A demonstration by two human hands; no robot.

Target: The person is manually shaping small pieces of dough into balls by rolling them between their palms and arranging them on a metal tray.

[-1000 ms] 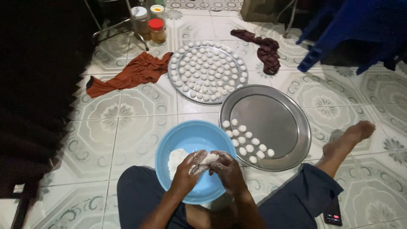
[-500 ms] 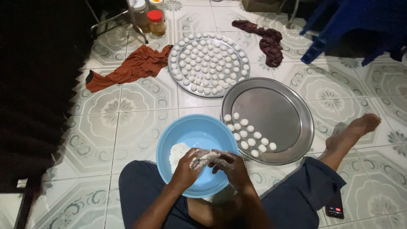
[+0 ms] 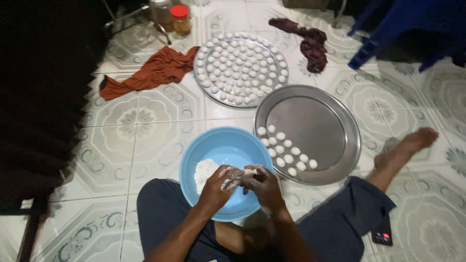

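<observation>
Blue plastic, round and deep, the blue plastic bowl (image 3: 223, 148) sits on the patterned tiled floor (image 3: 145, 145) between the person's knees in the head view, with a mound of white dough (image 3: 205, 171) lying in its left side. Over the bowl's near rim the floury left hand (image 3: 219, 183) and the right hand (image 3: 261, 183) meet, fingers curled and pressed together around a small white lump of dough (image 3: 246, 172) held between them.

Just right of the bowl lies a round steel tray (image 3: 320, 126), bare across most of its face, with a few rows of small white dough balls (image 3: 284, 148) along its near-left edge. Beyond it a second round steel tray (image 3: 241, 68) is covered almost wholly with white balls. A rust-orange cloth (image 3: 155, 73) lies left of that tray, a dark red cloth (image 3: 308, 41) to its right. A red-lidded jar (image 3: 180, 19) stands at the far edge. The person's bare right foot (image 3: 412, 143) rests near the nearer tray.
</observation>
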